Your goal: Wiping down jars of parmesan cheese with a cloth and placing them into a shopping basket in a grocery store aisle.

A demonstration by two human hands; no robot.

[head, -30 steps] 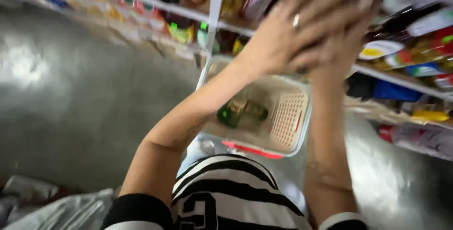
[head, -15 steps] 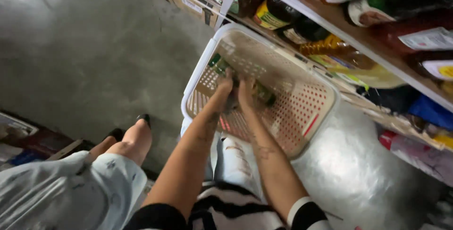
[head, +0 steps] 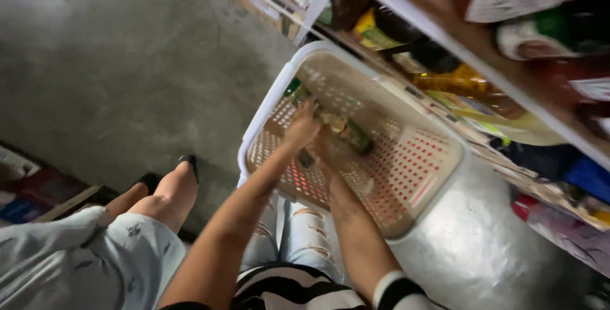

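Observation:
A beige plastic basket (head: 438, 183) with a white rim stands on the floor below the shelves. Both my hands reach down into it and meet near its left side. My left hand (head: 301, 127) and my right hand (head: 323, 150) close together around a small dark bottle (head: 306, 158), which is mostly hidden and blurred. Just right of the hands a green bottle with a gold cap (head: 353, 136) lies on the basket's floor. Another green-topped bottle (head: 295, 89) lies by the far left wall of the basket.
Shelves (head: 445, 43) full of bottles and packets run along the upper right. Another person's legs in light clothing and black shoes (head: 166, 186) stand at the left on the grey concrete floor (head: 114, 62). My knees in torn jeans (head: 298, 234) are under the basket's near edge.
My hands came down from the shelf into the basket. Over the last half second they stayed together low inside it, and the view moved closer.

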